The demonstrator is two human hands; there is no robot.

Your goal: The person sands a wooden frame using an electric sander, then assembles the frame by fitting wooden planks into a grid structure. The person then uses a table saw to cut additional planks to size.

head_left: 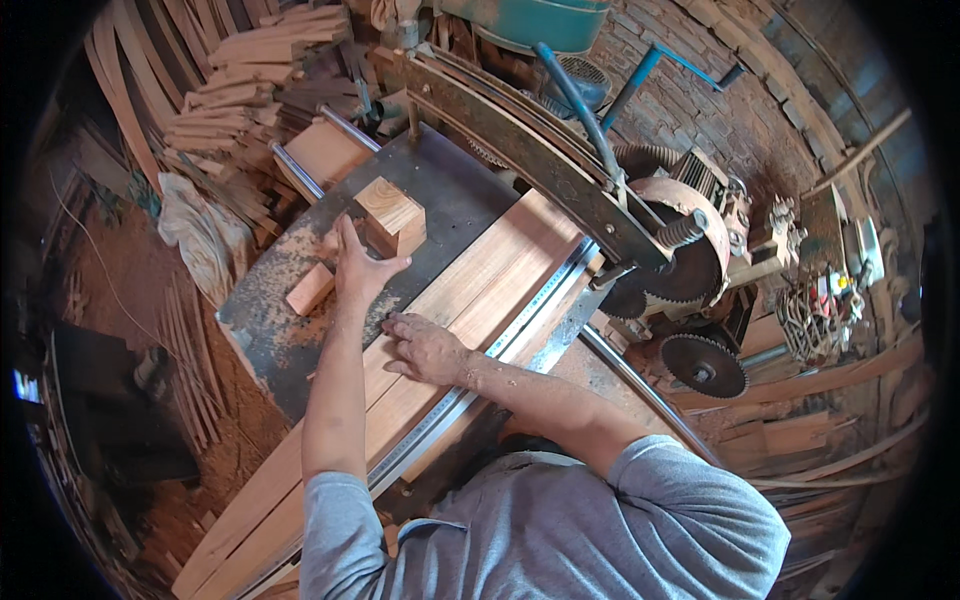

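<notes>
My left hand (362, 270) is over the dark metal table (450, 185), its thumb and fingers spread apart at the near side of a squared wooden block (395, 215). Whether the fingertips touch the block, I cannot tell. Close to the left wrist lies a smaller reddish wood piece (311, 289). My right hand (427, 348) rests on a long wooden board (470, 270), with its fingers bent over the board's far edge. A second board (510, 290) lies alongside it, against a metal fence with a measuring scale (540, 300).
A circular saw blade (690, 275) sits partly under a guard to the right, beneath a heavy metal beam (520, 140). Another toothed blade (703, 366) is lower down. Sawdust (285, 255) covers the table's left part. Stacked wood strips (235, 90) and a pale sack (205, 235) stand at left.
</notes>
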